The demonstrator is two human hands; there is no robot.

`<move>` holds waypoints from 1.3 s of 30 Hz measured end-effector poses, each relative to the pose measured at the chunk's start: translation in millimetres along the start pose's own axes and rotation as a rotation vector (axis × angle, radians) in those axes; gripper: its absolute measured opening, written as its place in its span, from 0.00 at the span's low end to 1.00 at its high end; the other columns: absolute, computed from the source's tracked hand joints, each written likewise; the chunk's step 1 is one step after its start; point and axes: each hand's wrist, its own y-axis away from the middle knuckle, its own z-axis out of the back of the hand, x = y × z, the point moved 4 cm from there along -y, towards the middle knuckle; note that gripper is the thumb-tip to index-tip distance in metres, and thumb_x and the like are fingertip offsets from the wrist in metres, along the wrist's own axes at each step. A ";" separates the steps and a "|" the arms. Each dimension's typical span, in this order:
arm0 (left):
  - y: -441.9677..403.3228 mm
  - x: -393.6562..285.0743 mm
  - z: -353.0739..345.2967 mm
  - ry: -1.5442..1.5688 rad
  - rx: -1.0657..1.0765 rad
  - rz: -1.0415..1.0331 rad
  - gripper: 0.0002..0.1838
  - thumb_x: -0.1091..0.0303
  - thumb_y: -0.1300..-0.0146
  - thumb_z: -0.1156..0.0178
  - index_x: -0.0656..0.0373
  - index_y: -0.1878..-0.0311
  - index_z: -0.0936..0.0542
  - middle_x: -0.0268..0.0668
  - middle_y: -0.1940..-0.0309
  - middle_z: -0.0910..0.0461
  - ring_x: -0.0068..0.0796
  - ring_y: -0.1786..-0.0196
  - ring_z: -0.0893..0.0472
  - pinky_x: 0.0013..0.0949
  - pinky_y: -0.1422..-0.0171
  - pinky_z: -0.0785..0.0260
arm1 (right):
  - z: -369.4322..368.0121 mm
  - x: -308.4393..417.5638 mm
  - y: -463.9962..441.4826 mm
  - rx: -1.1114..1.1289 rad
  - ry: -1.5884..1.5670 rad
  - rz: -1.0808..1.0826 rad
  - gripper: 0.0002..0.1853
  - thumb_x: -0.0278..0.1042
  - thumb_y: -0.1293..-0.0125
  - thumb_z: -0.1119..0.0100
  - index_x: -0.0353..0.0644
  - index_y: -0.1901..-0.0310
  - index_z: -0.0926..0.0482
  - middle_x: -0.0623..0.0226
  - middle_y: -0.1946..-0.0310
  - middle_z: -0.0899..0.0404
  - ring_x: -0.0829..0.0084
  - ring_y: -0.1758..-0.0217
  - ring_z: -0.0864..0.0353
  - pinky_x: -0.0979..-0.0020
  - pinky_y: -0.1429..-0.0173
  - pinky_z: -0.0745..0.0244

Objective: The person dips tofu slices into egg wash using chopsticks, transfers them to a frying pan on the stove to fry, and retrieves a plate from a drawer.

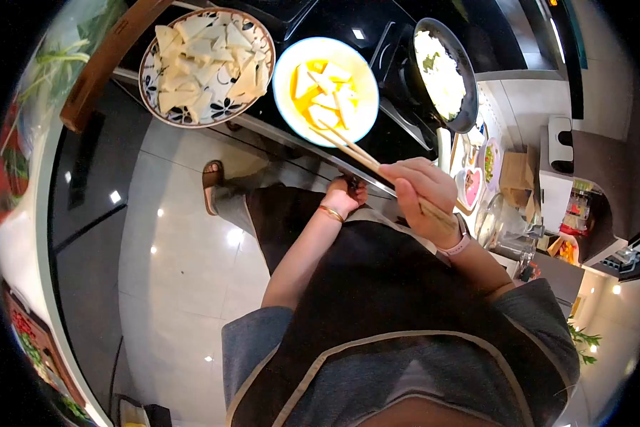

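My right hand (pixel 423 199) is closed around a pair of wooden chopsticks (pixel 355 151). Their tips reach the near rim of a pale bowl (pixel 283 99), which holds white pieces in yellow, egg-like liquid. My left hand (pixel 345 196) is at the counter's front edge, its fingers curled near something dark that is too small to tell. Left of the bowl, a patterned plate (pixel 224 107) carries pale, thin triangular pieces. A black pan (pixel 467 85) with whitish and green food is on the right, its handle pointing toward my right hand.
A brown wooden board or handle (pixel 96 85) juts out at upper left. Beyond the pan on the right are a heart-shaped dish (pixel 469 186), a cardboard box (pixel 517 171) and a glass lid. Another board (pixel 42 345) with chopped food is at lower left.
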 end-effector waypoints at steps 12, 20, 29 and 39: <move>-42.9 0.1 32.1 0.029 0.286 0.042 0.14 0.55 0.32 0.56 0.48 0.60 0.22 0.30 0.70 0.20 0.27 0.70 0.22 0.29 0.75 0.31 | -1.2 3.0 2.2 -0.034 0.055 0.007 0.06 0.26 0.39 0.44 0.35 0.64 0.19 0.60 0.72 0.20 0.65 0.73 0.20 0.70 0.68 0.28; -50.4 -2.1 30.2 0.074 0.162 -0.077 0.15 0.54 0.32 0.56 0.49 0.59 0.22 0.30 0.71 0.20 0.26 0.71 0.22 0.28 0.74 0.30 | -1.3 1.5 3.4 -0.043 0.045 -0.013 0.06 0.26 0.39 0.45 0.34 0.64 0.19 0.60 0.72 0.20 0.65 0.72 0.21 0.70 0.67 0.28; -78.8 -4.9 47.7 0.013 0.283 -0.024 0.13 0.56 0.32 0.55 0.49 0.63 0.22 0.29 0.72 0.21 0.25 0.74 0.24 0.28 0.74 0.31 | -0.6 -2.6 1.9 -0.033 0.033 -0.038 0.07 0.27 0.38 0.45 0.34 0.63 0.19 0.59 0.72 0.20 0.65 0.72 0.21 0.70 0.66 0.28; -26.7 -1.1 19.4 0.014 0.001 0.048 0.18 0.57 0.33 0.60 0.57 0.76 0.33 0.35 0.83 0.36 0.28 0.83 0.40 0.29 0.81 0.49 | -9.1 -35.7 -2.8 -0.166 -0.168 -0.372 0.14 0.31 0.30 0.54 0.29 0.60 0.21 0.57 0.69 0.19 0.70 0.65 0.19 0.74 0.59 0.26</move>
